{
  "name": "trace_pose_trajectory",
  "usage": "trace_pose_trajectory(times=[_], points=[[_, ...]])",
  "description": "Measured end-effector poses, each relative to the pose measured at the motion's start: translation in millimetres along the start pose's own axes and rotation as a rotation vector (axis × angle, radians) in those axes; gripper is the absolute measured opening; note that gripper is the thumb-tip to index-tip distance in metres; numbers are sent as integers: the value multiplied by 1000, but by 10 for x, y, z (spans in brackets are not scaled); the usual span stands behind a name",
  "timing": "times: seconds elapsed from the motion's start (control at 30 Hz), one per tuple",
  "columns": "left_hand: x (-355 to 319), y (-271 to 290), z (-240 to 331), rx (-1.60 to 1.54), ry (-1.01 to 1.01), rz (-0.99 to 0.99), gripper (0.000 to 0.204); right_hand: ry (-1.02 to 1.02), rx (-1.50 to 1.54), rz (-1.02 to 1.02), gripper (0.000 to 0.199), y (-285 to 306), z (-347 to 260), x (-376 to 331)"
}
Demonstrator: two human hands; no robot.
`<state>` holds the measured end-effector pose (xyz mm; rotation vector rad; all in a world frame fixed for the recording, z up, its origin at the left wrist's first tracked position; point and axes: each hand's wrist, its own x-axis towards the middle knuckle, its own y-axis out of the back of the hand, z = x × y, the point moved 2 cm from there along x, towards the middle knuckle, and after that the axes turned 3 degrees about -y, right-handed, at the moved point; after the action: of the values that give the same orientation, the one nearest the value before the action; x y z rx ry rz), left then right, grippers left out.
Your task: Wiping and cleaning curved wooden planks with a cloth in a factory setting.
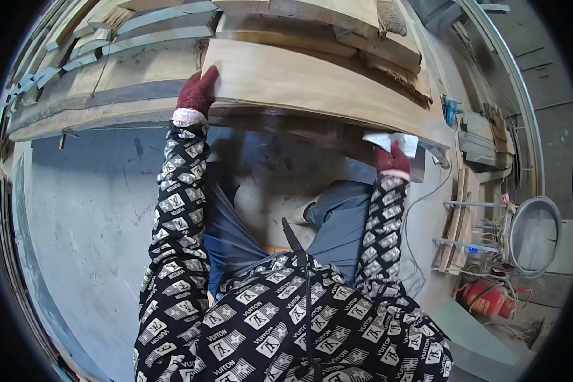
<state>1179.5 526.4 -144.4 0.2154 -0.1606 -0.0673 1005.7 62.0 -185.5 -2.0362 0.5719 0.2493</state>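
Left hand (197, 93) grasps a pale board (312, 83) at one end; right hand (393, 160) clutches a silvery sheet (391, 137) near the other. Along stacked timber (149, 67), the board runs lengthwise left to right, right end nearer the wearer.

Your single view looked down from your head, through the left one of two fisheye cameras. It faced past your patterned top (267, 312), nearest the lens, toward the pale floor (258, 197) and the boards (146, 67) beyond; your left hand (196, 94) and right hand (393, 160) fell within it, farther off. Straight edges bent, and the strips (9, 254) at far left were perhaps too squeezed to name.
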Motion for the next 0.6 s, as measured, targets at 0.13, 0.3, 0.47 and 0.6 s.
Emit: trace_pose_trajectory(times=[0.13,0.3,0.47,0.6], points=[[-145,-133,555,-465,-58,24,44,304,47,52,36,-377,-100,74],[-191,-133,563,-487,-43,-107,50,486,-1734,183,49,141,-837,346],[-258,29,171,-372,-157,-205,55,663,-2156,701,40,-882,-903,-327],[-240,-113,251,-384,-117,-251,57,954,-1791,531,43,-872,-876,-243]])
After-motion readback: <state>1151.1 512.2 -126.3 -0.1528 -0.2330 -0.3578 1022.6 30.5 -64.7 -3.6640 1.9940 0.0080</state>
